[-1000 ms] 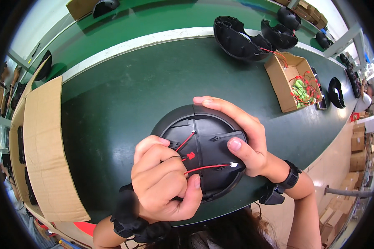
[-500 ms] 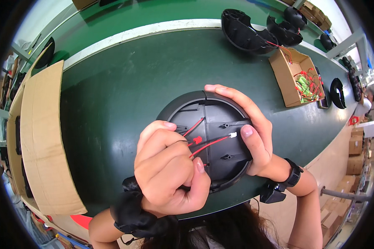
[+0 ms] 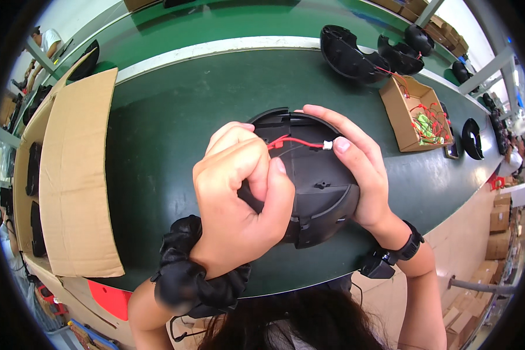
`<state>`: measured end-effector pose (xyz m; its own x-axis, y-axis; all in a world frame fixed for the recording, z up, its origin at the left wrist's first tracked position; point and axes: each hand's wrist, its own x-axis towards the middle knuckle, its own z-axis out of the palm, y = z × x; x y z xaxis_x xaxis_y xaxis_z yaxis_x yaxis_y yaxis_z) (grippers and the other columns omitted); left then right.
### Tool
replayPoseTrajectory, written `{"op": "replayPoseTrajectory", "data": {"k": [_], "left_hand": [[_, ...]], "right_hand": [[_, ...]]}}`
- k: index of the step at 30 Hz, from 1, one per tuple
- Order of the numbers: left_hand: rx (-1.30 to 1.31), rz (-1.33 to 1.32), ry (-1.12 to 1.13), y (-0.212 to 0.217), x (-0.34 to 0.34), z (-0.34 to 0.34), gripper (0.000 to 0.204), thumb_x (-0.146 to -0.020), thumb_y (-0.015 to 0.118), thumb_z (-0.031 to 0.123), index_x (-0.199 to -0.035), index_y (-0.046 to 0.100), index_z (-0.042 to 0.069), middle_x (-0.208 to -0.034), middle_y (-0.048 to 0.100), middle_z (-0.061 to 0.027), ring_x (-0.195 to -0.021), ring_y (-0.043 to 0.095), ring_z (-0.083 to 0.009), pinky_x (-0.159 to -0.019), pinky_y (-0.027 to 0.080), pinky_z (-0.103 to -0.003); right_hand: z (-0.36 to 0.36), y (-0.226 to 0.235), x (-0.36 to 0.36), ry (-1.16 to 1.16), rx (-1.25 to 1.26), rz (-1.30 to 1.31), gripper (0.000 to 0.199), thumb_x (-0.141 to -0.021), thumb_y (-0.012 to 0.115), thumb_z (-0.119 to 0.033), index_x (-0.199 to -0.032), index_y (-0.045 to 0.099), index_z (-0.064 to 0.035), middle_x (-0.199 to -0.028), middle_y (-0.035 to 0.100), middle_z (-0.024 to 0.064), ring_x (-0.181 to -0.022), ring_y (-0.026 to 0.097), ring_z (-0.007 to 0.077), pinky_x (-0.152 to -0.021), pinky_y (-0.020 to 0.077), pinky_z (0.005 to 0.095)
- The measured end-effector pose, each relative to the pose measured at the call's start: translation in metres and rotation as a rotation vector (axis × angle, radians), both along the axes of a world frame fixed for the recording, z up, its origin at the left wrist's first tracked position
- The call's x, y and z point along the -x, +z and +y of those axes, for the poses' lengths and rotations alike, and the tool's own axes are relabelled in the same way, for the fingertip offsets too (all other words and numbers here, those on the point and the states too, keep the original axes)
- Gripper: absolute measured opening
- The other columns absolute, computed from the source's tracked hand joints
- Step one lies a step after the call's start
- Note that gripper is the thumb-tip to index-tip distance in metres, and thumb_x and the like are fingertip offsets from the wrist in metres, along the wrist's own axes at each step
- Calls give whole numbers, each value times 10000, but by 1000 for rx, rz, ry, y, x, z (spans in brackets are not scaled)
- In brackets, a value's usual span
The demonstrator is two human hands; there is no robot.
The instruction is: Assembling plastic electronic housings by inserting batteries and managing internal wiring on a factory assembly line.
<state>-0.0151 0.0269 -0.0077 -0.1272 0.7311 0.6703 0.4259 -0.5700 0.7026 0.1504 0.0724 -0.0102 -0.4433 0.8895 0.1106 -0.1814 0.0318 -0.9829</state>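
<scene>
A round black plastic shell (image 3: pixel 319 204) is held up over the table, tilted, its ribbed hollow side facing me. My right hand (image 3: pixel 367 175) grips its right rim, fingers behind and thumb near a white connector (image 3: pixel 328 145). My left hand (image 3: pixel 233 192) is closed in front of the shell's left part, its fingertips on a red-and-black wire lead (image 3: pixel 300 140). A small red connector (image 3: pixel 279 142) shows beside those fingers. The far ends of the wires are hidden behind the left hand.
An open cardboard box (image 3: pixel 79 181) with black parts inside stands at the left. At the far right, a small carton (image 3: pixel 399 116) holds red-and-black wires. Black shells (image 3: pixel 350 55) lie behind it, and a curved black part (image 3: pixel 472 139) sits beyond it on the green table (image 3: pixel 157 134).
The shell has tipped, its lower rim now turned more toward me. My left hand has moved up slightly with the wires, and the view has shifted a little.
</scene>
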Motion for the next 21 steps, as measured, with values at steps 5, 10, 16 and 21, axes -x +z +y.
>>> {"op": "replayPoseTrajectory", "data": {"k": [5, 10, 16, 21], "left_hand": [[-36, 44, -46, -3, 2, -2, 287, -651, 526, -79, -505, 336, 79, -499, 362, -30, -497, 394, -198, -787, 436, -383], [-64, 144, -58, -3, 4, -5, 306, -620, 553, -73, -502, 334, 104, -510, 392, -19, -539, 437, -200, -803, 439, -396], [-67, 135, -49, -6, 7, -5, 304, -609, 563, -66, -508, 333, 107, -515, 400, -21, -554, 448, -207, -799, 441, -399], [-80, 166, -59, -6, 6, -5, 300, -584, 568, -64, -512, 331, 105, -519, 398, -23, -556, 451, -212, -783, 447, -400]], "right_hand": [[6, -7, -4, 2, -148, -9, 405, -900, 476, -164, -1239, 516, 54, -1207, 574, 155, -1100, 546, 197, -961, 401, 295], [10, -13, -6, -8, -269, -40, 449, -884, 502, -208, -1240, 506, 67, -1176, 588, 175, -1086, 559, 210, -959, 403, 306], [3, -6, -5, 10, -275, -62, 471, -873, 513, -224, -1231, 506, 82, -1153, 594, 193, -1061, 579, 224, -939, 420, 310], [5, -5, -11, 4, -331, -90, 471, -868, 520, -221, -1230, 507, 81, -1146, 598, 192, -1048, 586, 222, -930, 427, 310]]}}
